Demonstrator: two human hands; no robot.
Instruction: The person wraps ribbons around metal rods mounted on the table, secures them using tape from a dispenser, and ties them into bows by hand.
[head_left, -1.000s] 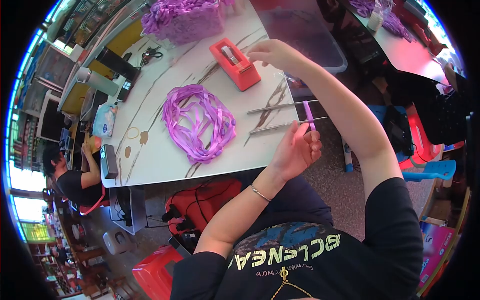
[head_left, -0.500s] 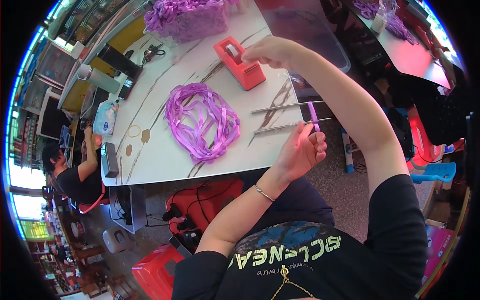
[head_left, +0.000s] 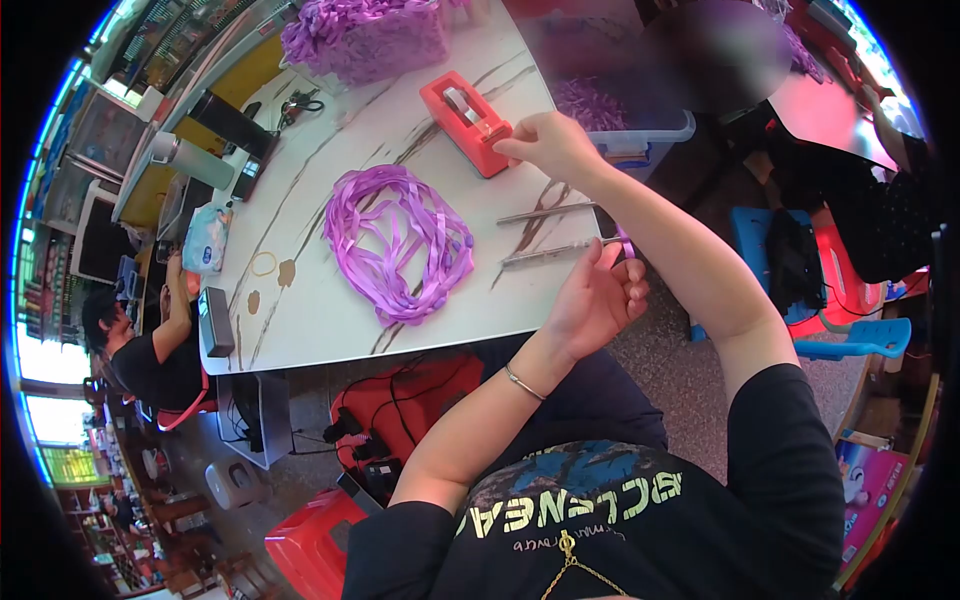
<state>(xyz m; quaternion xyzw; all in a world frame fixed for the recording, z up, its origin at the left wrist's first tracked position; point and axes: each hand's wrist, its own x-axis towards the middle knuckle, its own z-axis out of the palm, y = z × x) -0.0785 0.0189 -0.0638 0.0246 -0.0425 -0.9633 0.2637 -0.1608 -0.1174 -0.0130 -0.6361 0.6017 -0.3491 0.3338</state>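
The right hand's (head_left: 550, 146) fingers press together at the red tape dispenser (head_left: 470, 138), likely for tape (head_left: 459, 104). The left hand (head_left: 598, 300) curls by the purple ribbon (head_left: 627, 246) on the rods' (head_left: 545, 254) right ends, likely steadying it; I can't tell its grip.

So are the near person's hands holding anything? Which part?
I can't tell if either grips anything: the right hand is at the cutter end of the red tape dispenser, the left hand by the purple strip near the rods.
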